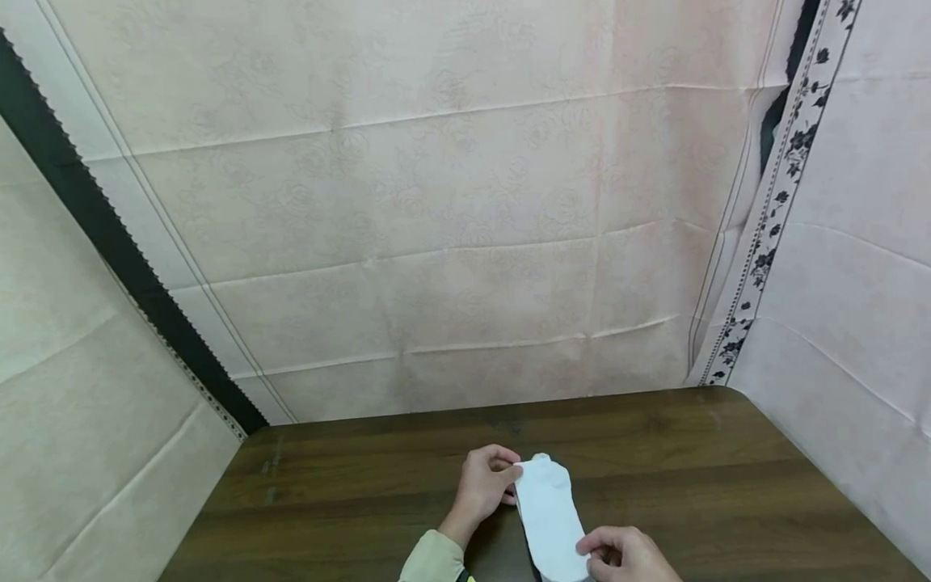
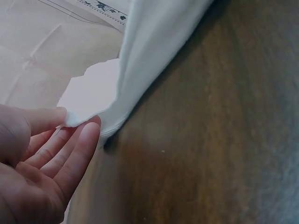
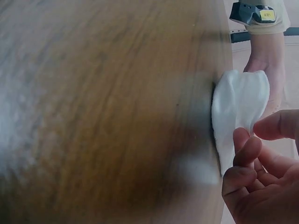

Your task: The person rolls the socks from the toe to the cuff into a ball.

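A white ankle sock (image 1: 550,517) lies lengthwise over the brown table, its cuff with a small tab pointing to the far side. My left hand (image 1: 482,487) pinches the left corner of the cuff between thumb and fingers. In the left wrist view the sock (image 2: 96,88) shows a second white layer beneath it, close over the wood. Nearer to me, my right hand (image 1: 627,553) pinches the sock's right edge toward the lower end. The right wrist view has thumb and forefinger meeting at the edge of the sock (image 3: 240,100).
The dark wooden table (image 1: 349,485) runs back to a pale patterned cloth (image 1: 465,202) hung behind it. More cloth hangs at both sides, the right one with a black floral border (image 1: 771,218). A small dark device (image 3: 245,13) sits on the left wrist.
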Demonstrator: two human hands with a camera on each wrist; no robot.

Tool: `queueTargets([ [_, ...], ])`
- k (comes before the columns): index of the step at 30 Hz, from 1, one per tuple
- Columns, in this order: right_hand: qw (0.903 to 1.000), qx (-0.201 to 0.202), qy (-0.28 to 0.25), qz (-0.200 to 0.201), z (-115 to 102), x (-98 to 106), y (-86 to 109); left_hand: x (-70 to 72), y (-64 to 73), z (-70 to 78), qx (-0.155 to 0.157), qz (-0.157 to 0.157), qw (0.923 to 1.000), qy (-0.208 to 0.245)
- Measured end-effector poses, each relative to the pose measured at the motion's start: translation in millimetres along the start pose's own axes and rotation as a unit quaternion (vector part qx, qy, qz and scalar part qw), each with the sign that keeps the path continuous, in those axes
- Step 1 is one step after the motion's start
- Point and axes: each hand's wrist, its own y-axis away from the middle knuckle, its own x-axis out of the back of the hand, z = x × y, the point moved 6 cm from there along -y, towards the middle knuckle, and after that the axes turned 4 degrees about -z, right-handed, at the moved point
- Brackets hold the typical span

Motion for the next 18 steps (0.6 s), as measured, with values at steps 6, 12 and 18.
queueTargets([
  [6, 0.9997, 0.016, 0.016, 0.005, 1.5, -0.5, 0.7, -0.7, 1.0, -1.1, 0.002, 0.001, 1.0000, -0.003],
  [12, 0.9999, -0.006, 0.009, -0.006, 4.1, -1.6, -0.1, 0.7, 3.1, -0.1, -0.001, 0.004, 0.9999, -0.014],
  [18, 0.9994, -0.030, -0.003, -0.017, 4.4, -1.8, -1.1, 3.9, 3.7, 5.3, -0.027, 0.015, 0.9976, -0.062],
])
